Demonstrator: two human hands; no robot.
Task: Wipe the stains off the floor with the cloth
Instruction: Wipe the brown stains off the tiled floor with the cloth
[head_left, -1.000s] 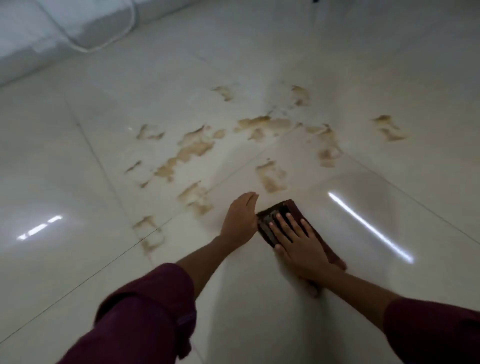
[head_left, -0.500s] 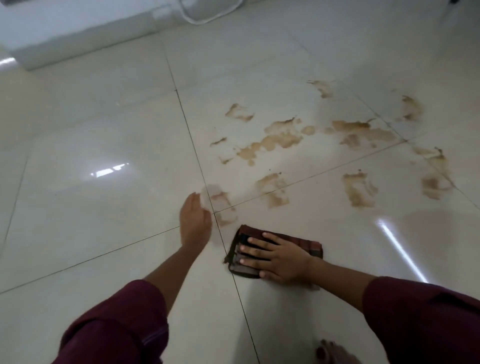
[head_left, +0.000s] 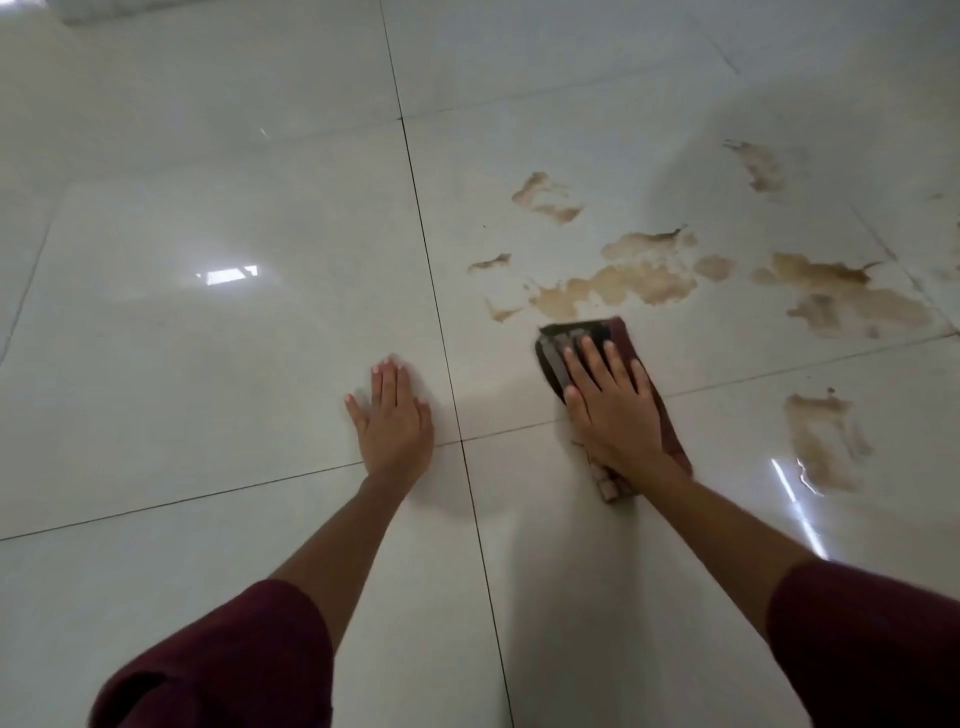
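A folded dark red and brown cloth (head_left: 569, 340) lies flat on the glossy cream tile floor (head_left: 208, 338). My right hand (head_left: 610, 410) presses down on the cloth with fingers spread, covering most of it. Just beyond the cloth's far edge spread brown stains (head_left: 623, 280), with more patches further right (head_left: 852, 296) and one at the right near a light glare (head_left: 821, 441). My left hand (head_left: 392, 421) rests palm down on the bare tile to the left of the cloth, fingers apart, holding nothing.
Dark grout lines (head_left: 431, 291) cross the floor between my hands. A white wall base (head_left: 104, 10) shows at the top left. More faint stains (head_left: 761, 166) lie at the far right. My dark red sleeves (head_left: 223, 660) fill the bottom corners.
The cloth under my right hand has slid forward, up to the stains' near edge; the patches near the grout crossing are gone. My left hand has set down flat on the tile.
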